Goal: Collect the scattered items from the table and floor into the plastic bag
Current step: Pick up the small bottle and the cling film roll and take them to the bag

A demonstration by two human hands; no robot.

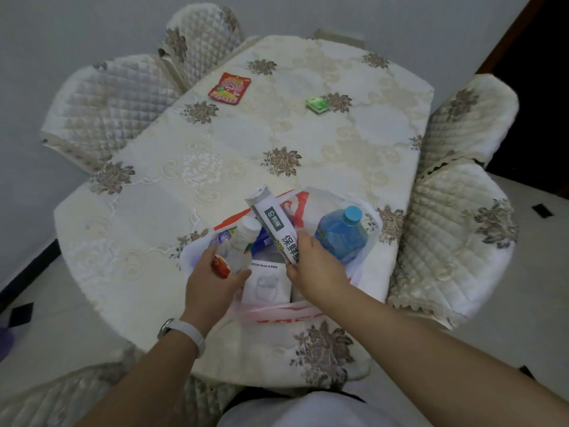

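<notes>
The right hand (317, 269) grips the cling-film box (274, 223), angled into the plastic bag (300, 208) on the table (234, 143); the left hand (212, 282) clasps a clear bottle (238, 248). Best to slide the box down beside the blue bottle (341, 235), holding the bag's mouth wide.

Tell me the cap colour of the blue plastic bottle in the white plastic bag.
Turquoise cap, paler than the blue plastic bottle itself; head view shows it best.

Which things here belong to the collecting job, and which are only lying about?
Job: plastic bag; cling-film box, held by right hand; clear bottle, held by left hand; blue bottle; white box; red packet; green packet.
Only there: table; quilted chairs; wristband.
</notes>
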